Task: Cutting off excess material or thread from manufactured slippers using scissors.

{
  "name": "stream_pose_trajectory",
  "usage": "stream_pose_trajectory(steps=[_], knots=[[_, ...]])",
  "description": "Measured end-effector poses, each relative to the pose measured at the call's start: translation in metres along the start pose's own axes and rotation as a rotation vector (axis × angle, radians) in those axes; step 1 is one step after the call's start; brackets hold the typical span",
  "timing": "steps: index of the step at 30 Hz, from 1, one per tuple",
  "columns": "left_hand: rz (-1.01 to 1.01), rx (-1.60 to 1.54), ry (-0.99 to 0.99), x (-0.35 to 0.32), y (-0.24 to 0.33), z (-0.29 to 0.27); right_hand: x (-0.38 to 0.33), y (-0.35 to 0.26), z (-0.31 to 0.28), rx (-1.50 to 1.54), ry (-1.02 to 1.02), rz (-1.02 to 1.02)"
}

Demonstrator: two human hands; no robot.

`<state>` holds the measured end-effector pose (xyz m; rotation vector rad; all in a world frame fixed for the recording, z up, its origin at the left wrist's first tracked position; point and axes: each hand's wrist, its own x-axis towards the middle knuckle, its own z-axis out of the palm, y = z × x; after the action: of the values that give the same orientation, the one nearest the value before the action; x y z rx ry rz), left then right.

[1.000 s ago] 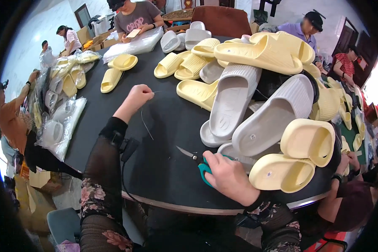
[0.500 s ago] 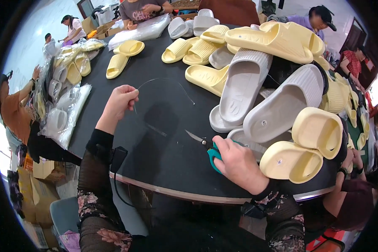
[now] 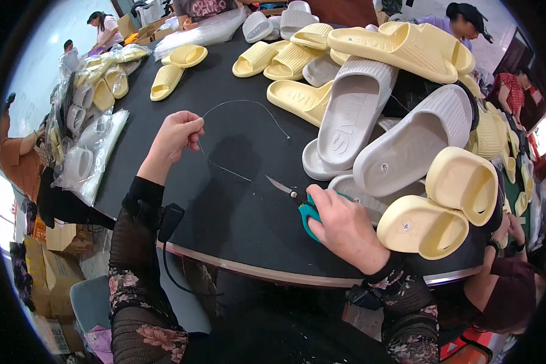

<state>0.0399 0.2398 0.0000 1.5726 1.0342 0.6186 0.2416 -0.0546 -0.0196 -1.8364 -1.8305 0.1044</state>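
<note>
Thumb and fingers of my left hand (image 3: 177,138) pinch a thin pale thread (image 3: 266,108) above the black tabletop. One end arcs up and over to the right; the other hangs down toward the middle of the table. My right hand (image 3: 353,233) is wrapped round the teal handles of small scissors (image 3: 307,213). Their blades look closed and point up and left, apart from the thread. Just right of that hand lie a pair of cream slides (image 3: 406,225) and a large grey slide (image 3: 400,159).
Cream and grey slides pile up on the right of the black table (image 3: 224,218). A cream pair (image 3: 165,82) lies at the far left, near bagged slides (image 3: 79,164). Clear plastic bags (image 3: 197,41) rest at the back. Several people work around the table.
The thread's ends have shifted slightly right, still pinched in my left hand. My right hand keeps its hold on the scissors, and the whole view has tilted a little.
</note>
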Motion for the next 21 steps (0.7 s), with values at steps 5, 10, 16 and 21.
stream_pose_trajectory(steps=[5,10,16,21], knots=[[-0.009,0.014,-0.014,0.001,-0.004,-0.001,0.001,0.000,0.000,0.003,-0.008,0.000],[-0.001,-0.024,-0.029,0.001,-0.006,-0.003,0.001,0.000,-0.001,-0.001,-0.001,-0.003],[0.017,-0.023,-0.042,0.003,-0.010,-0.004,0.000,0.000,0.000,-0.017,-0.001,-0.002],[-0.001,-0.034,-0.029,0.001,-0.009,0.000,0.000,0.001,-0.001,-0.025,-0.001,-0.014]])
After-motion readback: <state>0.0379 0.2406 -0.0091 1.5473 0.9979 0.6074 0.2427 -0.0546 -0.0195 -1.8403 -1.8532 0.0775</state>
